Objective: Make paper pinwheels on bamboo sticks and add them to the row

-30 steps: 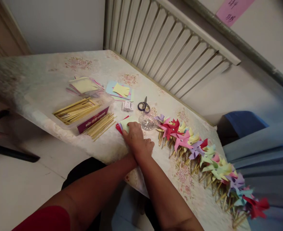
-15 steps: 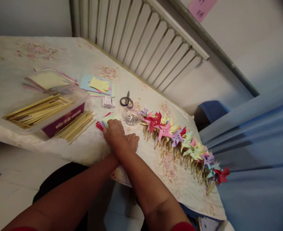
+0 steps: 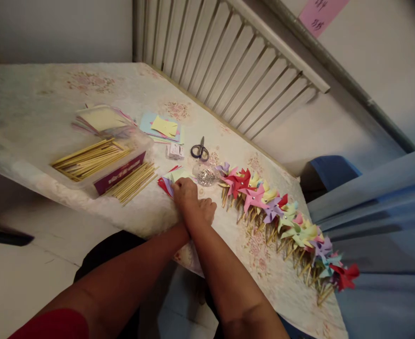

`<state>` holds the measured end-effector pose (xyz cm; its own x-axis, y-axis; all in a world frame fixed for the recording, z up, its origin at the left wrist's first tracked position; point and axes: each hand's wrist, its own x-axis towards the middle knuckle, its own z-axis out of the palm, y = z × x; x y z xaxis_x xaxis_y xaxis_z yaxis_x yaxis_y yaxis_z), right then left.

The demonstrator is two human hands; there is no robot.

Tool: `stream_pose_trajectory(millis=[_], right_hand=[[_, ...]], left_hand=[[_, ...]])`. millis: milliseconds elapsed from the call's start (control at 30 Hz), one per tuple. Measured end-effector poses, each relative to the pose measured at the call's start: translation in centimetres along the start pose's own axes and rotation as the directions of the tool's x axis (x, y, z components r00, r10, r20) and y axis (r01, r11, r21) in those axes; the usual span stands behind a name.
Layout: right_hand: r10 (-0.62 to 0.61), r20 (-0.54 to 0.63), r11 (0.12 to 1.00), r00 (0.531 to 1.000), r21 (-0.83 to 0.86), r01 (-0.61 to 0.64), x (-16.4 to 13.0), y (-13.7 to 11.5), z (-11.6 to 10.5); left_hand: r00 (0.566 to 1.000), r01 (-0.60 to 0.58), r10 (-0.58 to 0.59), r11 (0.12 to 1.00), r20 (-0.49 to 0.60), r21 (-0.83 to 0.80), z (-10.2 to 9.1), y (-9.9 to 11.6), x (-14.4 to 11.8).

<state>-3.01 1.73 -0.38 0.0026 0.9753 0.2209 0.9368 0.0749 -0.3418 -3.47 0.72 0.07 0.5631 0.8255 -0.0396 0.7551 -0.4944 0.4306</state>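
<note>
The person's arms are crossing at the wrists over the near edge of the surface [image 3: 34, 94]. The right hand [image 3: 185, 194] is lying on top, reaching left, its fingers pressing flat on a small fan of papers [image 3: 168, 181] in red, purple and pale green. Whether that grip is pinching a sheet or only resting on it cannot be told. The left hand [image 3: 205, 210] is sitting under and just right of it, mostly covered, so its grip cannot be told either.

Compared with a second ago the hands are staying put on the papers; only the head camera has been swinging, so the work in hand is not advancing yet.

Just beyond the papers are a little heap of silver pins [image 3: 205, 176], scissors [image 3: 199, 150] and a small box [image 3: 175, 150]. A row of pinwheels [image 3: 281, 214] is running off to the right. To the left, sticks [image 3: 87, 159] are lying in a clear tub, with more beside it.
</note>
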Motion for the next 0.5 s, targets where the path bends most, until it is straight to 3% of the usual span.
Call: stream_pose_trajectory(millis=[100,167,300,500], right_hand=[[0.306,0.042,0.938,0.951,-0.183,-0.294,-0.7,0.9,0.3],[0.41,0.055,0.887,0.91,-0.255,-0.384,-0.6,1.1,0.5],[0.416,0.078,0.88,0.906,-0.286,-0.38,-0.2,1.3,0.3],[0.445,-0.057,0.887,0.893,-0.11,-0.449,-0.9,0.7,-0.4]], left_hand=[[1.0,-0.006,0.006,1.0,0.003,-0.007,-0.2,0.1,0.0],[1.0,-0.008,0.008,1.0,0.005,-0.019,-0.2,0.1,0.0],[1.0,-0.011,0.011,0.999,0.01,-0.048,0.2,0.1,0.4],[0.999,-0.001,-0.003,0.991,-0.034,-0.133,2.0,-0.2,1.7]])
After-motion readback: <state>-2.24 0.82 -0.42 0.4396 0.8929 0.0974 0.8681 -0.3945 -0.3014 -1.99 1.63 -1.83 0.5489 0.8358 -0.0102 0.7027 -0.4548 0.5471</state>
